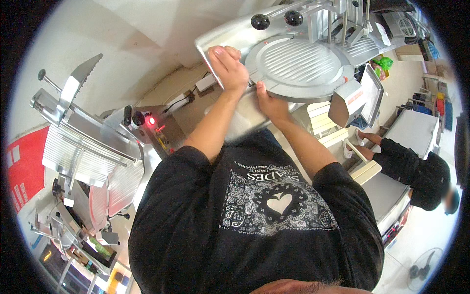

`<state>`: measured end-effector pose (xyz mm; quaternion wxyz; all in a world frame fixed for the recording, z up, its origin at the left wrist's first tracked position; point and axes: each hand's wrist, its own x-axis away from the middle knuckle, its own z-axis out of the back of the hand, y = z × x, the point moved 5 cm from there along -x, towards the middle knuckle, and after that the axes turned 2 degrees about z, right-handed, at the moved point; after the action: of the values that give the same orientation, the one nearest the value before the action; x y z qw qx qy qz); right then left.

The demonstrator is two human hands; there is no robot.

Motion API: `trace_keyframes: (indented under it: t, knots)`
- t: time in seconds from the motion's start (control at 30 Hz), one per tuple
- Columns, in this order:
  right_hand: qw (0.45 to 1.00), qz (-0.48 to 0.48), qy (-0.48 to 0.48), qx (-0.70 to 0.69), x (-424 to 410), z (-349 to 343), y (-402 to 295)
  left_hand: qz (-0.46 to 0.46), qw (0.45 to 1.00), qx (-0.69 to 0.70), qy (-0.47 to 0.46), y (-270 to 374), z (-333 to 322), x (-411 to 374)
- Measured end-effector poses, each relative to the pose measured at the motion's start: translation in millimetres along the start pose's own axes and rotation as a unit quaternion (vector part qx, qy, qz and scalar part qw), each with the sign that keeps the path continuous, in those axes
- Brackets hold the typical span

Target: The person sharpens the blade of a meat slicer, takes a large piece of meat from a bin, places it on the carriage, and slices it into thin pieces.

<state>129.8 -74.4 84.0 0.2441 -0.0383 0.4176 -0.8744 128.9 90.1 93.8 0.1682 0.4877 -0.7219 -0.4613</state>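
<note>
My left hand [228,69] is curled with bent fingers beside the raised edge of a meat slicer's metal carriage [205,45]; whether it grips anything is hidden. Lower and to its right, my right hand [273,105] is at the near rim of the slicer's round blade assembly [304,66], its thumb up against the rim and its other fingers hidden. Small red scraps lie on the blade assembly. Two black knobs [260,22] on metal rods stand above it. A blurred pale surface [244,117] of the machine lies below my hands.
A second slicer [84,147] stands at left, near a lit red lamp [151,120]. Power strips [180,101] lie behind. At right are a metal tray [371,95], a cream slatted chair [323,121], a long grey-topped table [411,136], a person in black [407,165] and a fan [422,270].
</note>
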Motion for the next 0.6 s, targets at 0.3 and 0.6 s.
trace_keyframes:
  t: [0.3,0.6]
  knots:
    - [0.998,0.043,-0.025,-0.034,4.0,-5.6,11.5,-0.318,0.863,-0.153,-0.362,43.7,-14.7,57.0]
    - [0.992,0.001,-0.044,-0.12,5.0,2.1,5.9,-0.421,0.64,-0.264,-0.586,30.5,11.7,119.2]
